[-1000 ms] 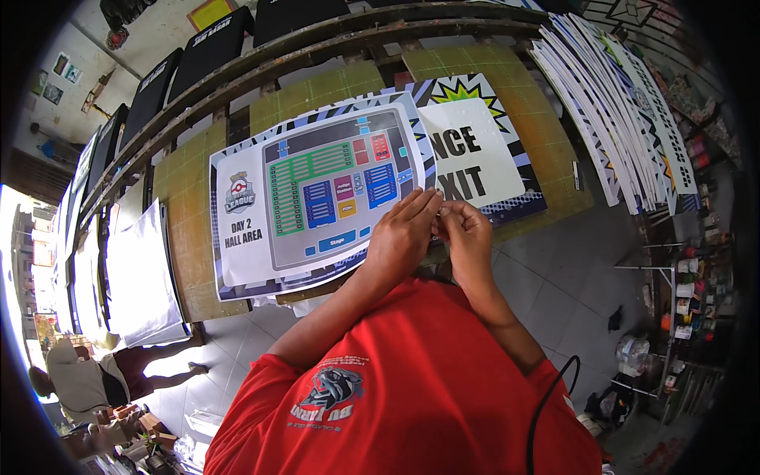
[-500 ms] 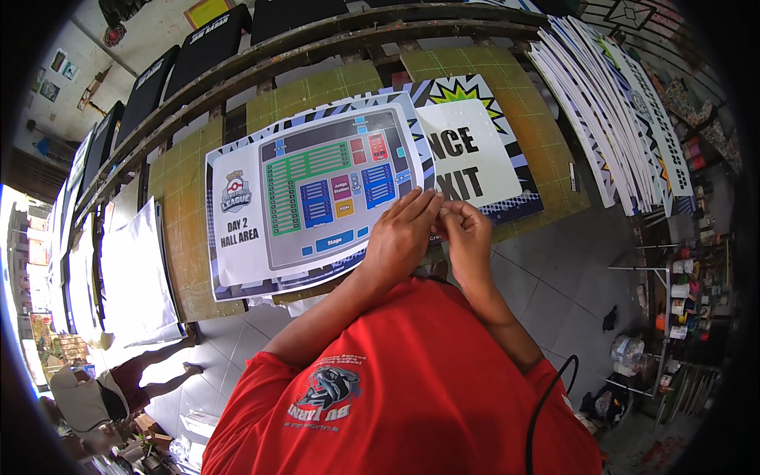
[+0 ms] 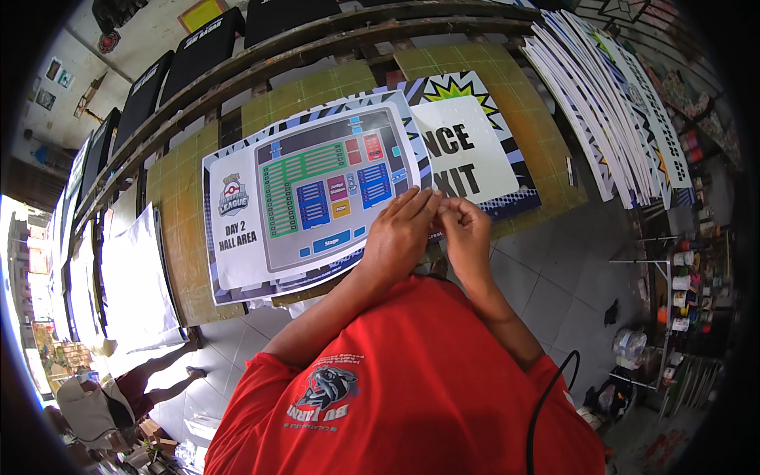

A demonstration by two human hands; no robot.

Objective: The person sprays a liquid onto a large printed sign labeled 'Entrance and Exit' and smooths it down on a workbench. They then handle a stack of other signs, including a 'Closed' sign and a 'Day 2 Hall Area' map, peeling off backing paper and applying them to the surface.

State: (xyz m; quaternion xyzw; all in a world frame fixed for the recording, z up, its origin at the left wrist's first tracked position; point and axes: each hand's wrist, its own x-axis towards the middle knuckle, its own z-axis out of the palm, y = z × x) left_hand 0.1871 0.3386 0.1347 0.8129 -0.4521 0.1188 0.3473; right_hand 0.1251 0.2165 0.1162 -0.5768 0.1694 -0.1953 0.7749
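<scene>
A printed floor-plan sheet (image 3: 277,253) with coloured blocks lies over a second printed board (image 3: 475,158), which has large black lettering and a yellow-green starburst. My left hand (image 3: 398,229) rests on the floor plan's lower right corner, fingers stretched out flat and side by side. Close against its fingertips, my right hand (image 3: 467,233) has thumb and forefinger pinched together at that corner. What sits in the pinch is hidden by the fingers.
Green cutting mats (image 3: 507,71) on a slatted frame (image 3: 380,43) bear the prints. A stack of printed boards (image 3: 609,111) leans at the far right. White sheets (image 3: 138,277) lie left. Another person (image 3: 99,408) is at lower left, a shelf rack (image 3: 665,317) at right.
Both hands hold nearly the same position at the corner. The view has shifted slightly, and the person at lower left has moved a little.
</scene>
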